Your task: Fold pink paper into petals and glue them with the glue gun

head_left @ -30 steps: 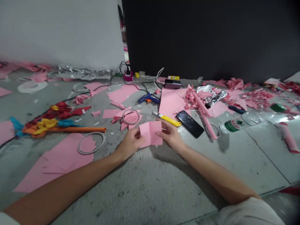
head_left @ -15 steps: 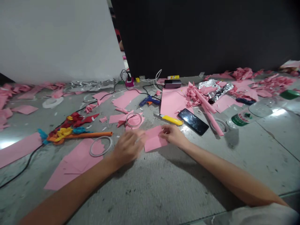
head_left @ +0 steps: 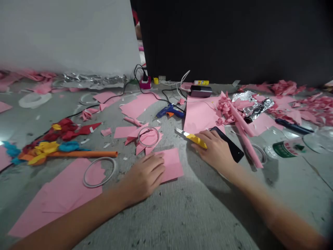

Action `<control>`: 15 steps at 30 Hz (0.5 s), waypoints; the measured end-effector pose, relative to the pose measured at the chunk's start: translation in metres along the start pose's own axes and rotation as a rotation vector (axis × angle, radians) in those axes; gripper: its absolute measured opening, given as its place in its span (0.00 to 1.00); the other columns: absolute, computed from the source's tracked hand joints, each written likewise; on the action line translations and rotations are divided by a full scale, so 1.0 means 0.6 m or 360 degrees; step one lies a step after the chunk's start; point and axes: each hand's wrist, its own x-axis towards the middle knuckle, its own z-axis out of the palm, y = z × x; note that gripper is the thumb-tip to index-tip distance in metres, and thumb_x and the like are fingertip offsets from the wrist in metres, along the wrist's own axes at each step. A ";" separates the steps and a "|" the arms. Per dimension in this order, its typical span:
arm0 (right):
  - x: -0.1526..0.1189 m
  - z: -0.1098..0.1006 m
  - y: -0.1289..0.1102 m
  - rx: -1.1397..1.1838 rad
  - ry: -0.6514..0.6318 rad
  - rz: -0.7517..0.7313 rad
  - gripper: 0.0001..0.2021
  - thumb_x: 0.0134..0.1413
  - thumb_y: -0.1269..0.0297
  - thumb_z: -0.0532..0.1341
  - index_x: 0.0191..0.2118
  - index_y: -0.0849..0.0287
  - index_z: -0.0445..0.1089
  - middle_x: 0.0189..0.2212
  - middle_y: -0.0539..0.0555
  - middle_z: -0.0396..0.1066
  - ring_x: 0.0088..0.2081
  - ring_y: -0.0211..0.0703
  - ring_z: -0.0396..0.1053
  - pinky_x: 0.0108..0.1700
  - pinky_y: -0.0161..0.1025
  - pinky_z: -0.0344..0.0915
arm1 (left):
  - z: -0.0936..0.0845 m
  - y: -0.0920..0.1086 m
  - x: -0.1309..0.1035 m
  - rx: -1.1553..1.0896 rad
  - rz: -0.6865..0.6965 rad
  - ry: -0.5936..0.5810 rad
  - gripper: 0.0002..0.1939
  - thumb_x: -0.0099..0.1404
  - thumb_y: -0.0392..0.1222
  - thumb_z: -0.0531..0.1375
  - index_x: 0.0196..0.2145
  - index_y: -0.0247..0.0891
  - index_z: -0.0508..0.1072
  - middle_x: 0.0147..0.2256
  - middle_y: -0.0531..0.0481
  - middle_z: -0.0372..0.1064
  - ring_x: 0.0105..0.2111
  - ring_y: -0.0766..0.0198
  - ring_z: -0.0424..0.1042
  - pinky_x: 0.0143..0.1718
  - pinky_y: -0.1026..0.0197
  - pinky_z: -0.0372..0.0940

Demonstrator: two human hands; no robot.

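My left hand (head_left: 145, 175) lies over the left part of a small sheet of pink paper (head_left: 173, 165), its fingers laid out flat on it. A faint crease crosses the sheet. On the right, my right hand (head_left: 215, 149) has its fingers closed around the yellow handle of a utility knife (head_left: 197, 140), whose blade points up and left. Part of the handle is hidden under the fingers. Just behind that hand, a black phone (head_left: 231, 147) is partly covered. Cut pink pieces with a tape roll (head_left: 148, 136) on top lie beyond my left hand.
A blue glue gun (head_left: 170, 111) with its cord lies ahead. To the left are an orange paper tube (head_left: 96, 153), another tape roll (head_left: 85, 177) and larger pink sheets (head_left: 65, 184). A plastic bottle (head_left: 288, 148) and rolled pink paper (head_left: 248, 146) lie right.
My right hand has left the pink paper and moved right onto the utility knife. My left hand has settled flat on the paper. The view has shifted slightly.
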 end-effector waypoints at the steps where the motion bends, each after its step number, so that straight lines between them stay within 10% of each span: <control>1: 0.003 0.004 0.011 -0.0057 -0.0035 -0.0016 0.13 0.71 0.57 0.65 0.55 0.56 0.79 0.50 0.61 0.82 0.51 0.60 0.76 0.47 0.49 0.69 | -0.001 -0.002 0.000 -0.0012 -0.0019 -0.0002 0.07 0.78 0.32 0.57 0.44 0.32 0.76 0.45 0.41 0.78 0.55 0.50 0.78 0.63 0.45 0.71; 8: 0.008 -0.002 0.022 0.0295 -0.0038 -0.0110 0.14 0.74 0.63 0.62 0.58 0.55 0.79 0.49 0.60 0.80 0.50 0.57 0.77 0.52 0.53 0.72 | 0.006 -0.005 -0.014 0.0008 -0.0208 -0.0104 0.23 0.79 0.43 0.62 0.65 0.28 0.70 0.64 0.32 0.73 0.64 0.43 0.74 0.67 0.40 0.68; 15: 0.001 -0.090 0.017 0.0992 -0.0686 -0.0398 0.19 0.71 0.69 0.64 0.63 0.45 0.78 0.48 0.54 0.81 0.43 0.45 0.81 0.40 0.40 0.76 | 0.006 0.004 -0.024 -0.0216 -0.0353 -0.0159 0.25 0.78 0.41 0.61 0.69 0.35 0.68 0.68 0.36 0.70 0.70 0.42 0.69 0.74 0.36 0.60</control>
